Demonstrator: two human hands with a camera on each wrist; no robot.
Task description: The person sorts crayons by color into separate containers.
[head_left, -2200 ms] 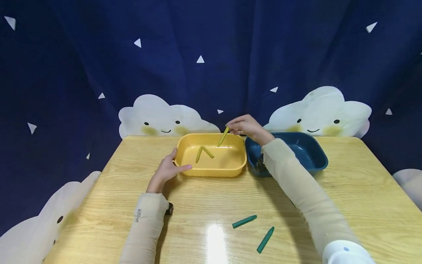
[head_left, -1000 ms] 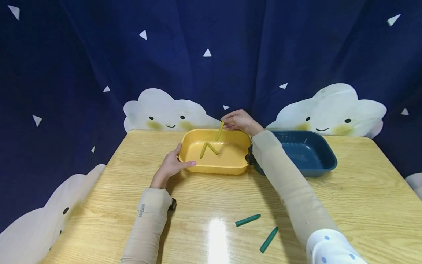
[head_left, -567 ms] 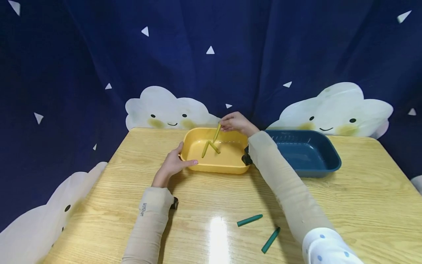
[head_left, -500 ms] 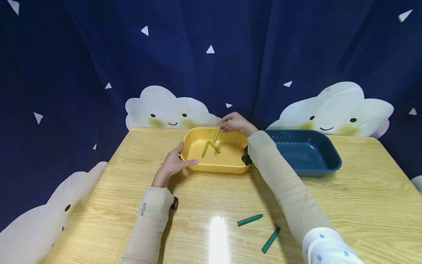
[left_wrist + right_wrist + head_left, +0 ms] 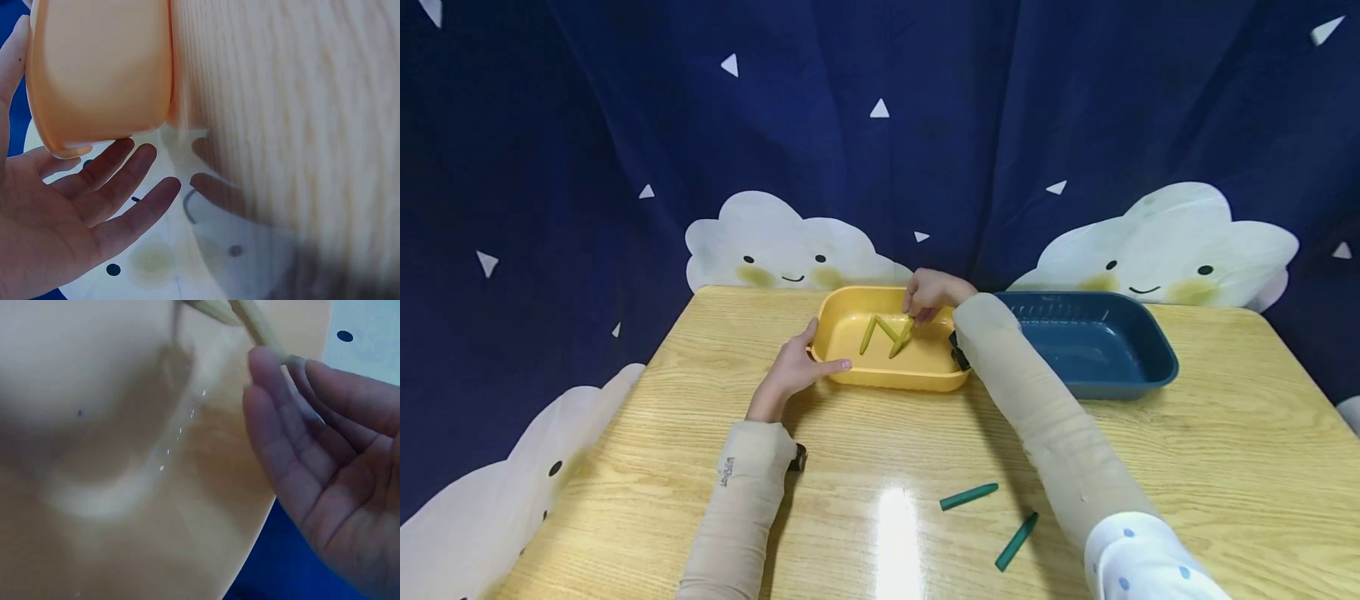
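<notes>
In the head view, my right hand [image 5: 932, 293] reaches over the back rim of the yellow bin [image 5: 895, 381]. Thumb and fingertips pinch the upper end of a yellow crayon [image 5: 898, 346], which slants down into the bin. The right wrist view has the same pinch, with the held crayon [image 5: 257, 324] near its top edge. Two other yellow crayons lie in the bin: one on the left [image 5: 867, 335], another [image 5: 883, 326] reaching to the held one. My left hand [image 5: 793, 367] grips the bin's left end, thumb over the front rim; in the left wrist view several fingers extend loosely beneath.
A dark blue bin [image 5: 1090, 342] stands right of the yellow one, partly behind my right sleeve. Two green crayons, one nearer the middle [image 5: 968, 497] and one closer to me [image 5: 1017, 542], lie on the wooden table [image 5: 850, 500]. A blue cloud-patterned curtain [image 5: 940, 125] hangs behind.
My right hand has moved left from beside the blue bin and then down into the yellow bin, carrying the yellow crayon. My left hand keeps its hold on the bin.
</notes>
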